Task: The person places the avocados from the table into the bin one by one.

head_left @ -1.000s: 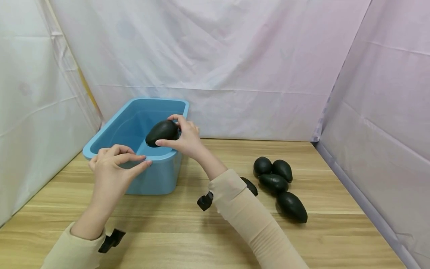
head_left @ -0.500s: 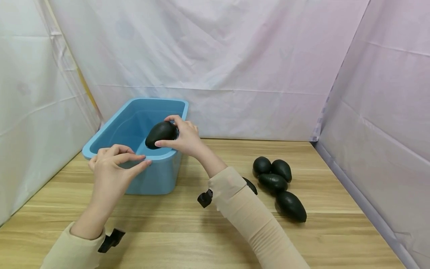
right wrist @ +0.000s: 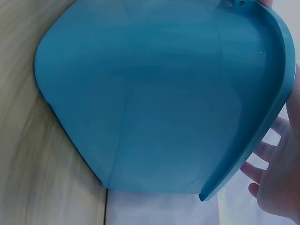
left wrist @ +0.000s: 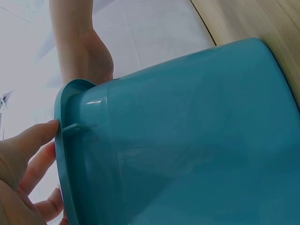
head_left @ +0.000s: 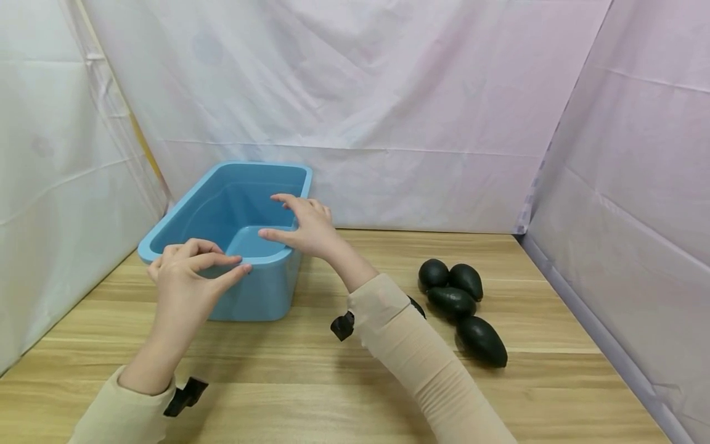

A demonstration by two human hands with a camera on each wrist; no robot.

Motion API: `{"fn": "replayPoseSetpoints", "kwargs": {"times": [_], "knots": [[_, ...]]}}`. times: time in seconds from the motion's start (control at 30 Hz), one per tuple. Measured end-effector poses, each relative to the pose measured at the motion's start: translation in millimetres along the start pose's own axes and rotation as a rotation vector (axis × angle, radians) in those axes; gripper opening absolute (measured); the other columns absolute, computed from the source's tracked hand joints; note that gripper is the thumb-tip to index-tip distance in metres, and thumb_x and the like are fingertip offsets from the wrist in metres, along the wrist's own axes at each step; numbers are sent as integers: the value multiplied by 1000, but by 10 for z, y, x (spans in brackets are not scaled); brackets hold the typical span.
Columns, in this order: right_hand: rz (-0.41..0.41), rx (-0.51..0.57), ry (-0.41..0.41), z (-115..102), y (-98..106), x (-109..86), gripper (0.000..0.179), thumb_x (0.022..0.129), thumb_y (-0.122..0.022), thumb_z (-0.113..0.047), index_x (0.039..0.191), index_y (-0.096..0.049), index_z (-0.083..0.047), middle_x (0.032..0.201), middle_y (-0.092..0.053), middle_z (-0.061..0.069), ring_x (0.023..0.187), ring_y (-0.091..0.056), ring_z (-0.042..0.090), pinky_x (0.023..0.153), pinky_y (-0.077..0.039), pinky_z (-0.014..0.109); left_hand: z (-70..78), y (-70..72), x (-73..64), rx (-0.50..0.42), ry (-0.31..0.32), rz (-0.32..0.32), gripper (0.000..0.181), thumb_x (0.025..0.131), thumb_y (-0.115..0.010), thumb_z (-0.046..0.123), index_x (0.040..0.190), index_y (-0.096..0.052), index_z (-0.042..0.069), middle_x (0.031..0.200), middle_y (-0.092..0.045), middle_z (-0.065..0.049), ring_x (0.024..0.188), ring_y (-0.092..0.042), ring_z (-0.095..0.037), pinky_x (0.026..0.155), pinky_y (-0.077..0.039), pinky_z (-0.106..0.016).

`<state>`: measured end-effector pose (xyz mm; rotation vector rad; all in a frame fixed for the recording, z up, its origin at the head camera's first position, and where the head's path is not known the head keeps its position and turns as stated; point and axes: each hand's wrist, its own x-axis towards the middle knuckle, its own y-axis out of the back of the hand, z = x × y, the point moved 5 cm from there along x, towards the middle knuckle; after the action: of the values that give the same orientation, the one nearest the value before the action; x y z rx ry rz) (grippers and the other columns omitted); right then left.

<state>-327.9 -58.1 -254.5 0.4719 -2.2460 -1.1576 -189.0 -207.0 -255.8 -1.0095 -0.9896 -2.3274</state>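
Observation:
A blue plastic tub [head_left: 255, 295] stands on the left of the table. My left hand [head_left: 185, 277] pinches its near rim between thumb and fingers; in the left wrist view the thumb [left wrist: 40, 136] lies against the rim edge. Over the tub's right rim reaches my right hand [head_left: 310, 229], thumb and fingers spread apart with nothing between them. The released avocado cannot be seen, as the near wall and hands hide part of the tub's inside. On the right lie several dark avocados [head_left: 452, 303] in a loose cluster.
One more avocado [head_left: 418, 307] is mostly hidden behind my right sleeve [head_left: 421, 364]. The wooden table [head_left: 288, 382] meets white cloth walls [head_left: 388, 123] at the back and right. Black camera mounts [head_left: 342, 325] stick out from both cuffs.
My right hand has let go of the avocado it held over the tub, and the fruit has gone from sight. The left hand has stayed on the rim.

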Motion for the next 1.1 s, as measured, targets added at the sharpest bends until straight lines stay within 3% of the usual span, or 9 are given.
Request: {"fn": "replayPoseSetpoints", "kwargs": {"times": [0.2,0.5,0.7,1.1], "knots": [[-39,-166,26,-7,17,-15,79,72,-43,-75,139,-25,-38,139,-30,-12,127,-21,18,102,-10,44,12,-7,-1,11,-11,5,19,58,-84,12,74,-74,7,80,-55,0,86,-39,-23,84,-11,-52],[-45,-322,40,-10,99,-76,85,69,-35,-81,141,-20,-39,140,-29,-7,128,-19,20,101,-7,49,19,-14,-6,6,3,-10,18,62,-83,16,76,-75,8,82,-56,0,87,-39,-23,88,-9,-53],[-50,-358,47,-13,180,-139,87,68,-33,-82,141,-19,-38,142,-27,-4,130,-16,22,101,-4,54,32,-14,6,11,2,-10,19,62,-83,18,76,-75,9,82,-56,0,88,-40,-24,87,-10,-53],[-70,-417,70,43,310,-320,89,67,-32,-83,142,-14,-40,143,-25,-4,132,-13,22,101,-5,54,42,-24,3,10,6,-9,19,61,-83,15,76,-74,8,82,-55,0,86,-38,-22,86,-11,-53]]}}
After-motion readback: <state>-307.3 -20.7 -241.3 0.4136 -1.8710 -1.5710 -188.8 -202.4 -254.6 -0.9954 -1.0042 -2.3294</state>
